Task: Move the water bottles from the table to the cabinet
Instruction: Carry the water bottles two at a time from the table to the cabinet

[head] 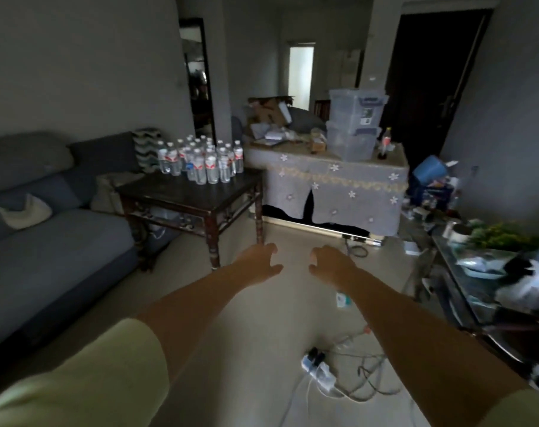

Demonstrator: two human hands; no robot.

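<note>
Your left hand [257,257] and right hand [331,261] reach out empty, fingers loosely curled; the water bottles [200,160] crowd the dark table [194,195] (probably full, heavy, slick), so grip mid-body

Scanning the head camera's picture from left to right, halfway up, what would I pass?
Grey sofa → dark wooden table bearing the water bottles → cloth-covered cabinet with stacked clear storage bins on top → dark door → glass table at the right edge.
</note>
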